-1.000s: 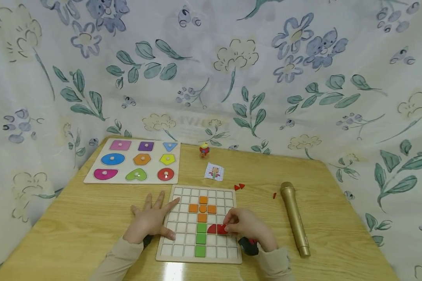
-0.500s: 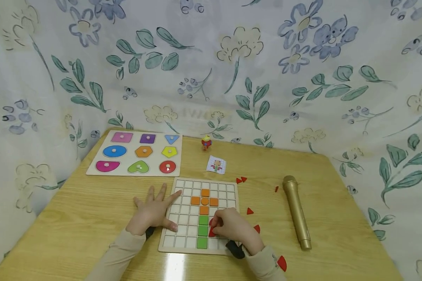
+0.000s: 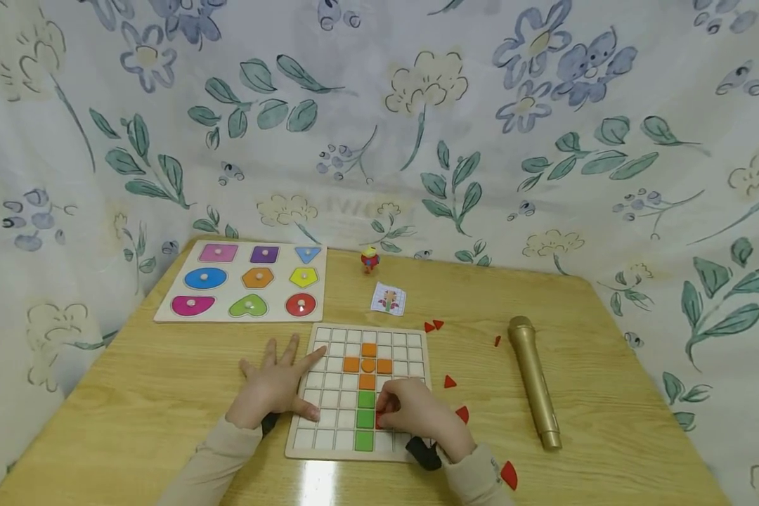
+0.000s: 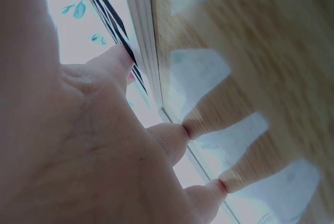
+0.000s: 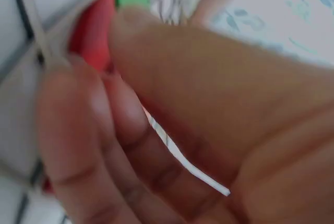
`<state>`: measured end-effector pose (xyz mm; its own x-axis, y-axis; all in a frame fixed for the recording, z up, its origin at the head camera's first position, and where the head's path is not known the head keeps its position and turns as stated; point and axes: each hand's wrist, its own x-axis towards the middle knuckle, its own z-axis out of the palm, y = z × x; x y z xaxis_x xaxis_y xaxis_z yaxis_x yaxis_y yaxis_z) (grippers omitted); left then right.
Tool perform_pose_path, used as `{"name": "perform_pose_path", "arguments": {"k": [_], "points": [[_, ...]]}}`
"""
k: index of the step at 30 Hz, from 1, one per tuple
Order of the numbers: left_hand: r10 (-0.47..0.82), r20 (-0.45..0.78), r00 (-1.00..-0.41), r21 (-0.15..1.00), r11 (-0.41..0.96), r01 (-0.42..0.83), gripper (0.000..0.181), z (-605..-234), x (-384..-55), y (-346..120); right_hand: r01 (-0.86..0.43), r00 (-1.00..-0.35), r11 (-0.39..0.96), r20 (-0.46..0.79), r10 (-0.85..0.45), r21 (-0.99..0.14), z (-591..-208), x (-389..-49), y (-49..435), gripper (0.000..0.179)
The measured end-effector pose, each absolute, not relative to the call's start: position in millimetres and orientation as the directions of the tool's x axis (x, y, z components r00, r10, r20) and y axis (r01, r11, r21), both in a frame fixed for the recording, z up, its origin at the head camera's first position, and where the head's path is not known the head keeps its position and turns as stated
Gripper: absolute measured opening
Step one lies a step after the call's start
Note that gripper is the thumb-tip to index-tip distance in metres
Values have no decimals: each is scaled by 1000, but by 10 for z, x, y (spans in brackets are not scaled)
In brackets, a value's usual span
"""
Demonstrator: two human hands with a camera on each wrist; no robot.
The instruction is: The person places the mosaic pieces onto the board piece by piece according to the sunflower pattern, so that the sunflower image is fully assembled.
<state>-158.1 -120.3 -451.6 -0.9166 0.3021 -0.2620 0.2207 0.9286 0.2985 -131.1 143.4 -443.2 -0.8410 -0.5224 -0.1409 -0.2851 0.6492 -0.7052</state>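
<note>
My right grip (image 3: 412,409) pinched the red piece (image 5: 95,36), three o'clock of the middle green tile (image 3: 365,419); left grip (image 3: 275,385) lay spread, touching the board (image 3: 324,440) at nine o'clock. Judged risk: a slipping pinch could nudge that tile.

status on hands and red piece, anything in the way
Right hand pinches flat red piece, shape partly hidden, beside green square tiles on white gridded board. Left hand spread across board's left edge. No obstruction seen.
</note>
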Motion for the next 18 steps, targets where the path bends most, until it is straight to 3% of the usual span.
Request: {"name": "perform_pose_path", "arguments": {"k": [9, 18], "points": [[289, -272, -918, 317, 928, 198, 113, -4561, -1575, -1214, -238, -911, 647, -64, -407, -724, -4357, -1339, 2115, 13], [305, -257, -917, 309, 925, 221, 112, -4574, -1590, -1213, -49, -948, 660, -173, -266, -749, -4487, -1142, 2633, 29]]}}
